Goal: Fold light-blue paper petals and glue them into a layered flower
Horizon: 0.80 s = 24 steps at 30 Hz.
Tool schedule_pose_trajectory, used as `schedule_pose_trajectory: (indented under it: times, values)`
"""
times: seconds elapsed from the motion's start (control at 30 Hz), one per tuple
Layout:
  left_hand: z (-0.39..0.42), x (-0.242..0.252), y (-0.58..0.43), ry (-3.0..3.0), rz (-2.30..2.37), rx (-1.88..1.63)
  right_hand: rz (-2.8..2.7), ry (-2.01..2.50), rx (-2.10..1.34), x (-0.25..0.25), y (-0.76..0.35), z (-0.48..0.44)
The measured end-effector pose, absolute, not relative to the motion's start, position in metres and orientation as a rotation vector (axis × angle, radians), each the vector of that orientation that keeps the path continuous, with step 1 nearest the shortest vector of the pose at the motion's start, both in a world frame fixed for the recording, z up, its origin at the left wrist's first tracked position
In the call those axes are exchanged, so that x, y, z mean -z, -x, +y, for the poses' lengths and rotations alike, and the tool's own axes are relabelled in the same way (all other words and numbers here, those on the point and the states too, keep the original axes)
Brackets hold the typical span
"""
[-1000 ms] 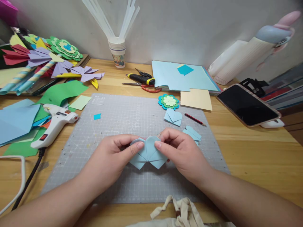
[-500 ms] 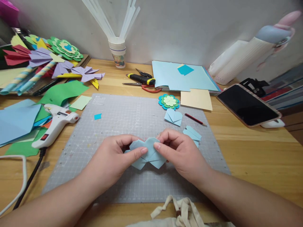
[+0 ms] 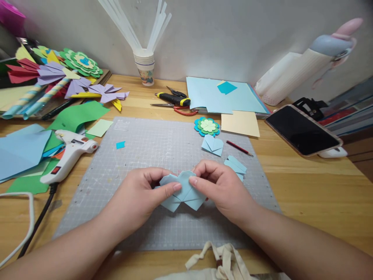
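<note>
Two light blue folded paper hearts [image 3: 182,192] are held side by side just above the grey cutting mat [image 3: 145,147]. My left hand [image 3: 142,198] pinches the left heart between thumb and fingers. My right hand [image 3: 224,190] pinches the right heart in the same way. The thumbs nearly meet over the seam where the two pieces touch. Another folded blue heart [image 3: 213,144] lies on the mat beyond my hands. A further blue folded piece [image 3: 236,165] sits just right of my right hand.
A white glue gun [image 3: 68,155] with a black cord lies at the mat's left edge beside blue and green sheets. Scissors [image 3: 175,105], a paper flower [image 3: 207,126], a pencil [image 3: 239,148], paper sheets and a phone [image 3: 303,130] lie behind. A cloth bag [image 3: 221,264] sits at the near edge.
The two hearts have been pushed closer together and tilted slightly; my thumbs have slid inward over the seam. The view has shifted down a little.
</note>
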<state>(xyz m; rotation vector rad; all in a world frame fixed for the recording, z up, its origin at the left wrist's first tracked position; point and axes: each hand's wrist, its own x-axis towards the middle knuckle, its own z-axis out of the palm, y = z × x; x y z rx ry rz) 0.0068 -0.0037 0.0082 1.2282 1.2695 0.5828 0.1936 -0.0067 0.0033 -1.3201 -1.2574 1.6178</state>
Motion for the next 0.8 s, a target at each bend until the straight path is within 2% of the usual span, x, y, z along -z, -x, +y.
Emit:
schedule_pose_trajectory:
  times: [0.8]
  values:
    - [-0.0043,-0.0058,-0.0102,-1.252,1.273,-0.654,-1.345,1.319,-1.519,0.0037,-0.1919,-0.0106]
